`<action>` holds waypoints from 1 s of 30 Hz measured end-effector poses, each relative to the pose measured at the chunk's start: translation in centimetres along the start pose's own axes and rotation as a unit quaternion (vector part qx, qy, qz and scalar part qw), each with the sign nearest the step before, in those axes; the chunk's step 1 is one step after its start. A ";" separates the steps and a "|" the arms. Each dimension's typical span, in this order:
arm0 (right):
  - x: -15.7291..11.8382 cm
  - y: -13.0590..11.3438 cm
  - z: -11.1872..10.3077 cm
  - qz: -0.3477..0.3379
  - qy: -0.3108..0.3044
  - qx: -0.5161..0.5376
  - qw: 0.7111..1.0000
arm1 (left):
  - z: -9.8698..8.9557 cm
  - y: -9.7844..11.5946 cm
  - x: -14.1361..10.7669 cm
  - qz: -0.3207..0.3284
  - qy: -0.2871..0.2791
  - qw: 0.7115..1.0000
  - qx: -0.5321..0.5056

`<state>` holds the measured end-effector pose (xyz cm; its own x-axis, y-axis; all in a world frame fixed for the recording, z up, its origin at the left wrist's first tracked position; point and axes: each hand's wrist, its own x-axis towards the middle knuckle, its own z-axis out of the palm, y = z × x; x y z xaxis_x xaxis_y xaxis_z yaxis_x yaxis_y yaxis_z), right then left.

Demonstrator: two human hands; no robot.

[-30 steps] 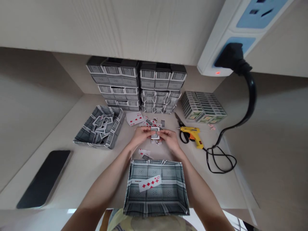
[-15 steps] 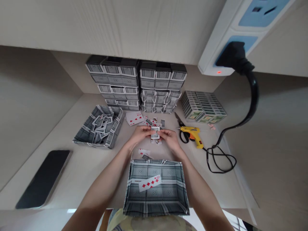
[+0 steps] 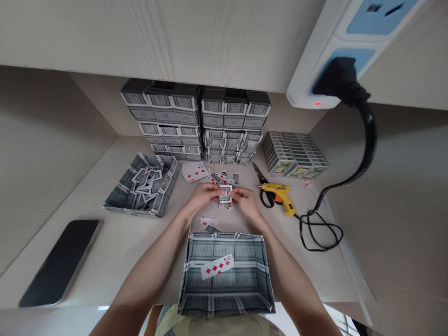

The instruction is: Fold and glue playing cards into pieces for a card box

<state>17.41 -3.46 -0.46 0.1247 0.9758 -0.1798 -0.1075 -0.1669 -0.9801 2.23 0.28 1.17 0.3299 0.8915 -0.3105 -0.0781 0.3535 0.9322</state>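
Between my two hands is a small folded playing card (image 3: 226,193), its grey patterned back facing up. My left hand (image 3: 206,195) pinches its left side, and my right hand (image 3: 244,199) pinches its right side. Loose card pieces (image 3: 209,221) lie on the table below the hands, and more cut pieces (image 3: 224,178) are scattered just beyond them. A few whole cards (image 3: 194,172) lie face up to the upper left. Nearest my body stands an open box made of cards (image 3: 226,247), with a strip of a diamond card (image 3: 217,267) inside.
At left, a card box (image 3: 164,191) holds many folded cards; a black phone (image 3: 61,261) lies in front. Stacked card boxes (image 3: 196,121) and card packs (image 3: 296,154) stand behind. Scissors (image 3: 268,198) and a yellow glue gun (image 3: 280,193) lie right, its cord (image 3: 320,233) looped. A power strip (image 3: 336,56) hangs above.
Almost nothing differs. Both hands keep their pinch on the folded card, and the whole view has shifted very slightly.
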 end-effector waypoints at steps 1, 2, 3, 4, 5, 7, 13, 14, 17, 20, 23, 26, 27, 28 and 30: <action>0.0 0.0 0.0 -0.001 0.001 -0.001 1.000 | 0.0 -0.1 0.0 -0.001 0.003 1.000 -0.003; 0.0 0.1 0.0 -0.002 0.003 -0.002 1.000 | 0.1 -0.1 0.1 -0.002 0.005 1.000 -0.004; 0.1 0.1 0.0 -0.002 0.004 -0.004 1.000 | 0.1 -0.2 0.1 -0.001 0.005 1.000 -0.002; 0.1 0.2 0.0 -0.002 0.005 -0.007 1.000 | 0.1 -0.2 0.1 0.001 0.005 1.000 0.001; 0.1 0.3 0.0 -0.002 0.007 -0.010 1.000 | 0.1 -0.3 0.2 0.004 0.005 1.000 0.005; 0.2 0.5 0.0 -0.001 0.010 -0.017 1.000 | 0.2 -0.3 0.2 0.011 0.007 1.000 0.014; 0.4 0.8 0.1 0.000 0.018 -0.027 0.999 | 0.6 -0.3 0.1 0.037 0.020 0.998 0.047; 0.3 0.8 0.2 -0.001 0.019 -0.028 0.999 | 0.7 -0.3 0.1 0.039 0.023 0.998 0.051; 0.2 0.7 0.2 -0.005 0.021 -0.030 0.999 | 0.8 -0.3 0.2 0.045 0.034 0.996 0.068; 0.2 0.7 0.2 -0.010 0.019 -0.036 0.999 | 0.8 -0.5 0.3 0.054 0.049 0.994 0.086; 0.3 0.8 0.2 -0.011 0.019 -0.040 0.999 | 0.5 -0.7 0.3 0.059 0.050 0.993 0.088; 0.3 0.7 0.2 -0.008 0.013 -0.042 0.999 | 0.0 -0.4 0.3 0.054 0.028 0.996 0.065; 0.2 0.6 0.2 -0.007 0.009 -0.042 0.999 | -0.1 -0.3 0.2 0.046 0.015 0.997 0.052; 0.2 0.5 0.3 -0.007 0.007 -0.043 0.999 | -0.2 -0.2 0.2 0.036 0.002 0.999 0.038; 0.0 0.4 0.4 -0.005 0.005 -0.046 0.999 | -0.3 0.1 0.1 0.022 -0.016 0.999 0.020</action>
<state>17.00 -3.48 -0.79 0.1360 0.9761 -0.1696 -0.0154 -0.1690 -0.9855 1.98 0.46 1.14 0.3564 0.8961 -0.2646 -0.0558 0.3030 0.9513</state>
